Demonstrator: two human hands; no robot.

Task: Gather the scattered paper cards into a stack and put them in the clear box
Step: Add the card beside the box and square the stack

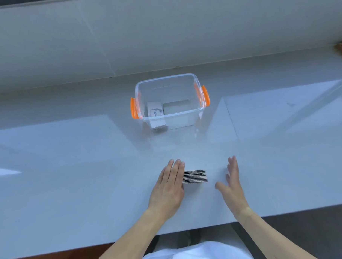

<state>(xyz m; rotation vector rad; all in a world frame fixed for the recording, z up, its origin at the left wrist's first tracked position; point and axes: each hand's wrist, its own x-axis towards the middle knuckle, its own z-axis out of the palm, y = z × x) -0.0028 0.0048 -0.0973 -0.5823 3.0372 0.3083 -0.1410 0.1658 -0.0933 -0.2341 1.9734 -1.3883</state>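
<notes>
Cards partly gathered, lower centre of frame; box waits at centre.

The left hand (169, 185) lies flat, fingers together, pressed against the left edge of a fanned pile of cards (194, 176) on the table (70, 173). The right hand (230, 182) is spread wide, just right of the pile, not touching it and holding nothing. The clear box (170, 102) already contains a few cards. Risk: the pile is staggered, not squared; a one-sided push or hasty lift would likely spill loose cards across the glossy surface.
</notes>
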